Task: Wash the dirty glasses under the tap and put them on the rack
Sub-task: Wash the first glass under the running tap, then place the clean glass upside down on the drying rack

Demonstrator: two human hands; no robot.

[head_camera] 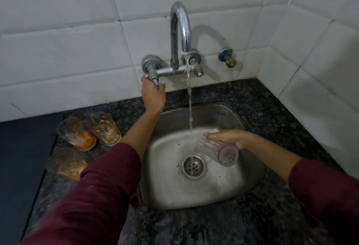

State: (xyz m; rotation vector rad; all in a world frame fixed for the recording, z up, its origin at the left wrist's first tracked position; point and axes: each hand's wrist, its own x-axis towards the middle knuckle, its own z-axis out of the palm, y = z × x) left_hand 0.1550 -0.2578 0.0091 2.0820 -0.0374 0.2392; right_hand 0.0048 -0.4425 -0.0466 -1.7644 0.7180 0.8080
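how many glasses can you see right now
4: three dirty ones on the counter left of the sink, at and; one held in the right hand at. No others visible.

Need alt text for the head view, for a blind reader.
The right hand tilts a clear ribbed glass under running water in the steel sink; the left hand grips the chrome tap handle. Three orange-stained dirty glasses wait left.

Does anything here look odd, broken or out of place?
One thing: the tap has a handle on its left, gripped by the left hand, but the right stub looks bare, as if its handle is missing. The three dirty glasses belong to the job.
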